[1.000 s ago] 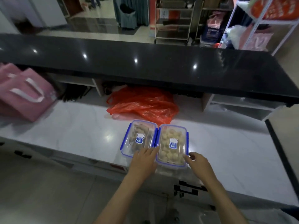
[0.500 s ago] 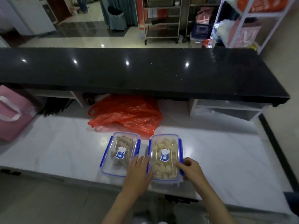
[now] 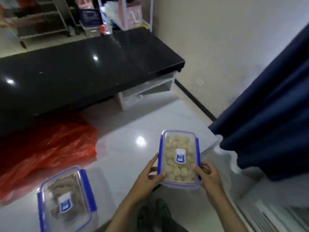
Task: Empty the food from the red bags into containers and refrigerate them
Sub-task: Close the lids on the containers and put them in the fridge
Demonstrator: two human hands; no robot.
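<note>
A crumpled red bag (image 3: 48, 148) lies at the left of the white marble worktop (image 3: 127, 131), under a black raised counter (image 3: 75, 72). A lidded container of brown food (image 3: 66, 200) sits near the front edge. Past that edge, the left hand (image 3: 147, 178) and right hand (image 3: 209, 177) grip the container of pale balls (image 3: 179, 158), fingers curled round its sides. A dark blue curtain (image 3: 270, 118) hangs at the right.

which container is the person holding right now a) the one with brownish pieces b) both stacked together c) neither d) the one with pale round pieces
d: both the left hand and the right hand grip the sides of the container of pale round pieces, while the container of brownish pieces sits alone on the white counter.
</note>
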